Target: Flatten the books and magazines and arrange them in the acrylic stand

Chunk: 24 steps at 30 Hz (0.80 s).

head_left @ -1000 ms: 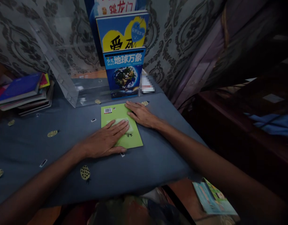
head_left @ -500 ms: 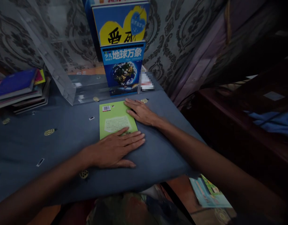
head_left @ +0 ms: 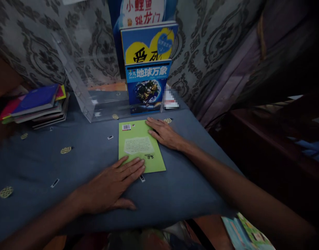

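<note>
A thin green book (head_left: 136,132) lies flat on the table, with a barcode and a block of text on the side facing up. My left hand (head_left: 115,184) rests flat over its near left corner, fingers stretched out across the cover and thumb on the cloth. On the far right edge of the book lies my right hand (head_left: 166,133), fingertips on the cover and fingers extended. Neither hand grips anything. Just beyond the book, a blue book with a globe picture (head_left: 147,92) stands upright in a clear plastic rack (head_left: 86,104).
Behind the globe book stand a yellow and blue book (head_left: 149,43) and a taller blue one (head_left: 144,12). A pile of books (head_left: 40,104) lies at the left on the blue-grey tablecloth (head_left: 92,173). More printed covers (head_left: 245,232) show below the table's right edge.
My left hand has slid left and nearer to me, uncovering the green book's near right corner. My right hand stays on the far right edge. The whole view has shifted a little.
</note>
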Motion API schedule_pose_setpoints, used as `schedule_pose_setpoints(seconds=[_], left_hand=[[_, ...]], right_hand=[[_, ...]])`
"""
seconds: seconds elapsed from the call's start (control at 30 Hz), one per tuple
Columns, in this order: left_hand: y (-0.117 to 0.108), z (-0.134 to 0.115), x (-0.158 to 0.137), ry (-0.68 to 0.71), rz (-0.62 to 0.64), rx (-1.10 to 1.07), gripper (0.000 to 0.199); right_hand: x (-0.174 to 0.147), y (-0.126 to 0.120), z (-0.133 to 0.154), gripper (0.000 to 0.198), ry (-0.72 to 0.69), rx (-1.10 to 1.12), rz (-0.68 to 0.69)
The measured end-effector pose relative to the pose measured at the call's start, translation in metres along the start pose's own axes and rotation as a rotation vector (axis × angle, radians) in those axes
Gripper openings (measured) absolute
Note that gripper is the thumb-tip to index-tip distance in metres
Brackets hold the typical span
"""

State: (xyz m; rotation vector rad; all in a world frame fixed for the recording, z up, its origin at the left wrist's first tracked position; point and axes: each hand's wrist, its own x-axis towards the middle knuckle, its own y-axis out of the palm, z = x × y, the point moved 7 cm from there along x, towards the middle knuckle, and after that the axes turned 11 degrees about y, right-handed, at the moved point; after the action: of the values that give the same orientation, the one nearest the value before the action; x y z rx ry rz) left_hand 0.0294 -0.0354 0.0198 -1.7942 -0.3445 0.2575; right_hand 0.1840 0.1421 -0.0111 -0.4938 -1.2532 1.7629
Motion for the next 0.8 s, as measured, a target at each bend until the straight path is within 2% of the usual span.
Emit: schedule_pose_setpoints(seconds=[0.1,0.2,0.4,0.53,0.63,0.8], left_hand=[[0.000,0.005,-0.011,-0.104,0.000,0.019,0.098],[0.004,0.006,-0.016,-0.148,-0.009,0.022,0.097],[0.008,0.007,-0.017,-0.150,-0.059,-0.012,0.097],[0.008,0.007,-0.019,-0.156,-0.057,-0.021,0.098],[0.010,0.007,-0.018,-0.171,-0.050,-0.037,0.096],[0.011,0.007,-0.017,-0.171,-0.064,-0.056,0.093]], right_hand=[[-0.002,-0.002,0.004,0.052,0.021,-0.046,-0.019],[-0.010,-0.003,0.020,0.050,0.018,-0.086,0.002],[-0.023,0.014,0.094,0.048,-0.285,0.058,0.260],[-0.002,0.028,0.125,0.045,-0.340,0.079,0.314],[0.019,0.032,0.121,0.048,-0.269,0.005,0.252],[0.031,0.022,0.076,0.062,0.003,-0.113,0.134]])
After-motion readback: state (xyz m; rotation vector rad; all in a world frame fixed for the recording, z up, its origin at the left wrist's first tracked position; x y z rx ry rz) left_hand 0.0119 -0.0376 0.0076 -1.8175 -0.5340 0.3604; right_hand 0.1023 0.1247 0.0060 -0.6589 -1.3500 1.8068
